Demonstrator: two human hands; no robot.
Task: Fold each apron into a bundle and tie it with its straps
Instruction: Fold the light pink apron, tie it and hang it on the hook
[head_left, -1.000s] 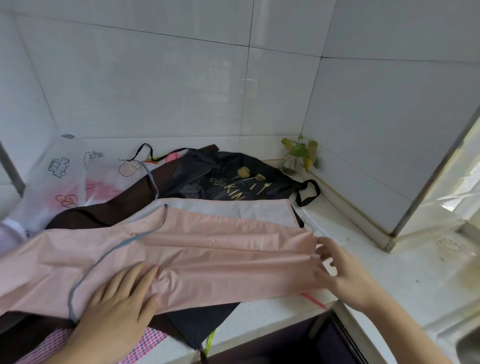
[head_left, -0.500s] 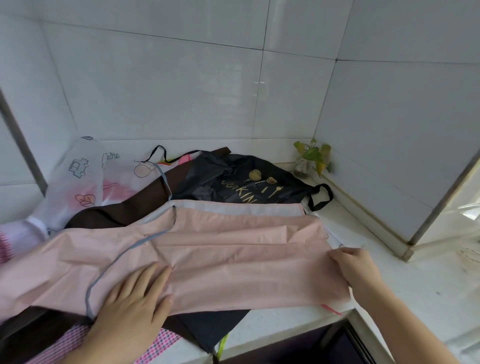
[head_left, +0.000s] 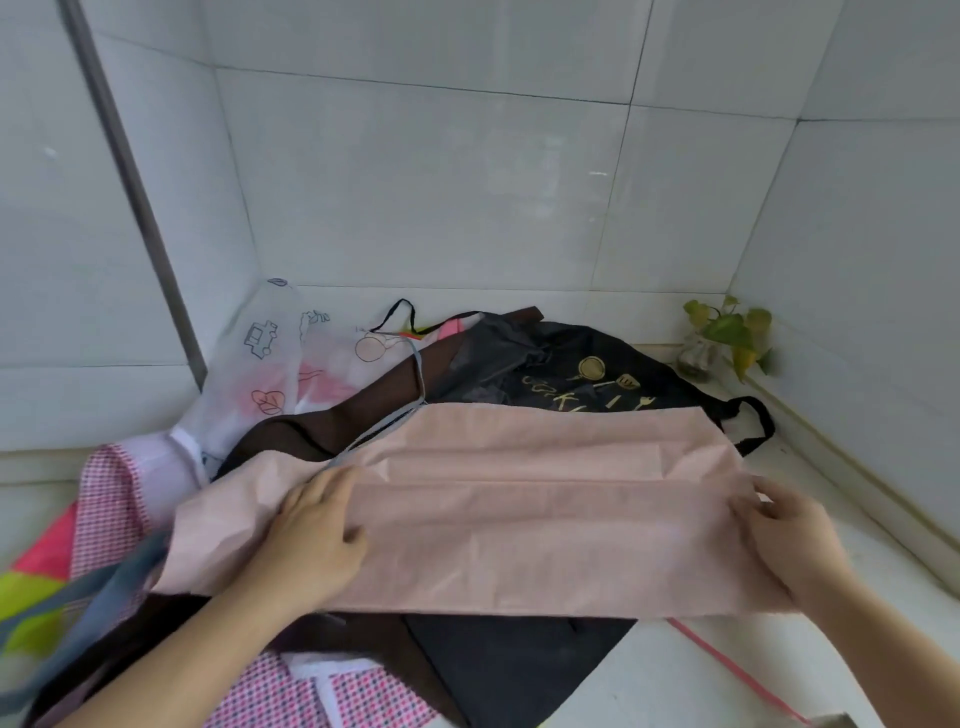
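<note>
**— Where are you with it?**

— I'm on the pink apron (head_left: 545, 509), folding it lengthwise. It lies across the top of the apron pile on the counter (head_left: 779, 670), already creased into a long band. My left hand (head_left: 317, 540) has its fingers curled round the fold at the band's left part, thumb on top. My right hand (head_left: 784, 535) pinches the right end of the same fold.

**— So no bundle yet?**

— No. I judge this is an early step: the band is long and flat, nothing rolled, nothing tied. Its grey strap (head_left: 400, 415) trails loose off the upper left corner, over the brown apron (head_left: 332, 415).

**— What does the next move need?**

— Both hands have to carry the fold over together so the edges stay level, then I press it flat. The cloth looks thin and slippery, so I expect it to slide on the pile beneath. I must keep that strap free, since it ties the bundle later.

**— Any writing to read?**

— Only on the black apron (head_left: 571, 374) behind: gold utensil drawings and gold letters, half hidden by the pink one. It seems to start "COOK", but I can't read the rest. The clear bag (head_left: 260, 364) has line drawings, no words I can make out.
</note>
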